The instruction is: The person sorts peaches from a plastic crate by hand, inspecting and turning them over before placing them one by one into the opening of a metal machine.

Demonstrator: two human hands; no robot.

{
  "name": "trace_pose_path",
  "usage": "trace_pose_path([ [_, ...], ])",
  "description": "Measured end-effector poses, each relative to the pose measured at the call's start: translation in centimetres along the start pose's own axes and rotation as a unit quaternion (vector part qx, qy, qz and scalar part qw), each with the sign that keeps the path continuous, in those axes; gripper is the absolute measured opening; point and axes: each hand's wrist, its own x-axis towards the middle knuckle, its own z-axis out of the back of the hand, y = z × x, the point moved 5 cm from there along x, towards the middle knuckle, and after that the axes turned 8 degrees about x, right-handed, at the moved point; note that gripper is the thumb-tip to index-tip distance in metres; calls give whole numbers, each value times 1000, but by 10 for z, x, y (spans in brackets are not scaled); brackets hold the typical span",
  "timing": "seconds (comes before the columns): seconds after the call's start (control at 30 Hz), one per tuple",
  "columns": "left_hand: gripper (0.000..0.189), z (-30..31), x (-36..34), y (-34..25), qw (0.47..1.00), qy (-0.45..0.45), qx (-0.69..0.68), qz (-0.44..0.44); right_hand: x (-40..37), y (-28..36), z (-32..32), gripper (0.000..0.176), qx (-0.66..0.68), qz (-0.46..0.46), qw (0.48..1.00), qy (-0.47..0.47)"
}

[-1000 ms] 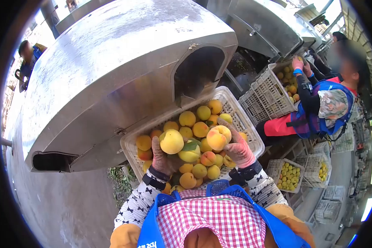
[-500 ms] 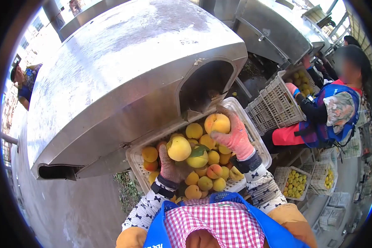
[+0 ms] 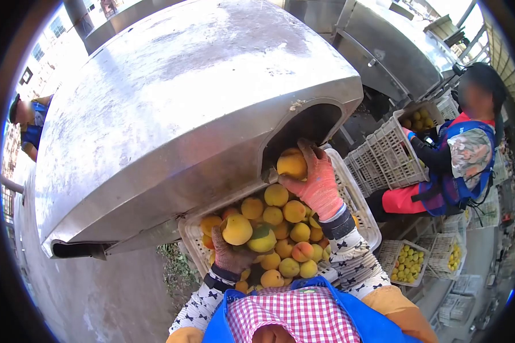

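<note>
In the head view my right hand (image 3: 319, 184), in a pinkish-orange glove, is closed around a yellow-orange peach (image 3: 292, 163). It holds this peach at the dark oval opening (image 3: 306, 127) of a metal machine. My left hand (image 3: 232, 256), in a darker glove, grips a pale yellow peach (image 3: 237, 229) low over the crate. Beneath both hands, several peaches (image 3: 289, 267) fill a white plastic crate (image 3: 365, 212). A greenish-yellow peach (image 3: 262, 238) lies beside my left fingers.
The machine's broad metal cover (image 3: 171, 86) spans the left and centre. At right, a co-worker (image 3: 469, 143) stands by a tilted white crate (image 3: 383, 154) of fruit. Crates of yellow fruit (image 3: 409, 263) stand on the floor below. Another person (image 3: 33, 123) is at far left.
My right hand has carried its peach up and left to the machine's opening. My left hand and its peach have shifted slightly left and down.
</note>
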Motion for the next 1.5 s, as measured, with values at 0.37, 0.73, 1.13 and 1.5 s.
trace_pose_path([
  [0.37, 88, -1, 6, -9, 1000, -10, 9, -11, 6, 11, -23, 95, -23, -73, 995, -71],
  [0.73, 91, -33, 23, -19, 993, -28, -92, -64, -21, 32, 4, 84, 164, 45, 984, 49],
  [1.13, 70, -62, 23, -28, 984, 107, -47, -133, -56, 20, 5, 90, 264, -66, 951, 148],
  [1.5, 60, -27, 27, -12, 989, 41, 118, -78, 11, -9, -36, 83, -97, -33, 994, -47],
])
